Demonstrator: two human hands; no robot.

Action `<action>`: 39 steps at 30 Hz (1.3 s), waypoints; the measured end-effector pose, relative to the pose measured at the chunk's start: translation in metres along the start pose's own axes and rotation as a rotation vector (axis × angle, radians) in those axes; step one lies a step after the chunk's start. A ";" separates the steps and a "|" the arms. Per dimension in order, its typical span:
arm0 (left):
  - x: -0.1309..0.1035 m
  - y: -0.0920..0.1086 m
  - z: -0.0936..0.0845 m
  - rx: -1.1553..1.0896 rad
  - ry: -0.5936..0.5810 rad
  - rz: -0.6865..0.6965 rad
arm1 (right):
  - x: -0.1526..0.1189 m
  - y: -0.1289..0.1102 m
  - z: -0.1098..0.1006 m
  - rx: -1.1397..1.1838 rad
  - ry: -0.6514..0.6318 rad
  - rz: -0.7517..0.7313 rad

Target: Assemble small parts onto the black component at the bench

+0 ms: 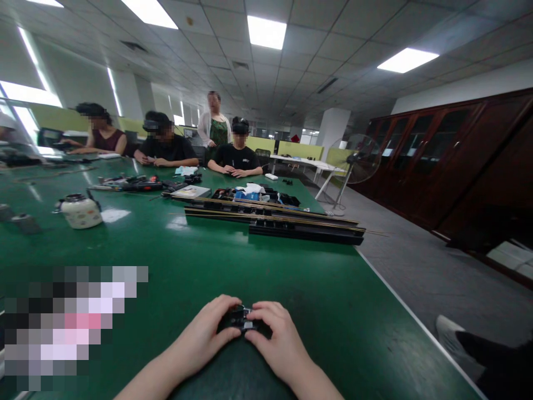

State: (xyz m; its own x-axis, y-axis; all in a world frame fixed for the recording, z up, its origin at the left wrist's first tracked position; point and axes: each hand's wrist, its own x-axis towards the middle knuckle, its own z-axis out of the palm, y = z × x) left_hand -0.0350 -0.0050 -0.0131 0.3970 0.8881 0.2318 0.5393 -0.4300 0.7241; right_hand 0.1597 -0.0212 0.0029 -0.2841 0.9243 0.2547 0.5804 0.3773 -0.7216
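Note:
A small black part (239, 321) with a grey, shiny patch sits between my two hands, low over the green table or resting on it; I cannot tell which. My left hand (208, 330) grips its left side with curled fingers and the thumb at the near edge. From the right, my right hand (280, 333) pinches the same part, fingers over the far side and thumb close to the left thumb. The fingers hide much of the part, so its exact kind does not show.
The green table (166, 278) bears long black rails (306, 232) with thin brass-coloured rods across the middle. A patterned jar (81, 211) stands left. Beyond lie tools (137, 183) and a white box (191, 192). Co-workers (237, 158) sit opposite; a fan (353, 161) stands right.

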 end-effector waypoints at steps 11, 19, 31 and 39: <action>0.001 0.001 0.000 0.039 0.001 0.003 | 0.001 -0.003 -0.002 -0.026 0.011 -0.058; 0.001 -0.001 0.000 0.040 0.071 0.013 | 0.000 0.001 -0.002 -0.033 0.130 0.006; 0.002 -0.002 0.002 0.056 0.091 0.024 | 0.003 0.019 -0.003 -0.057 0.351 0.105; 0.001 0.000 0.000 0.077 0.080 0.038 | 0.004 0.025 -0.008 -0.100 0.491 0.113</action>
State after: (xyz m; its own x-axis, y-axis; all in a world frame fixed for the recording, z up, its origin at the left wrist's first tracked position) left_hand -0.0347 -0.0043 -0.0136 0.3594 0.8799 0.3109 0.5819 -0.4717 0.6625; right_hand 0.1789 -0.0074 -0.0086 0.1629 0.8684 0.4684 0.6634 0.2550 -0.7035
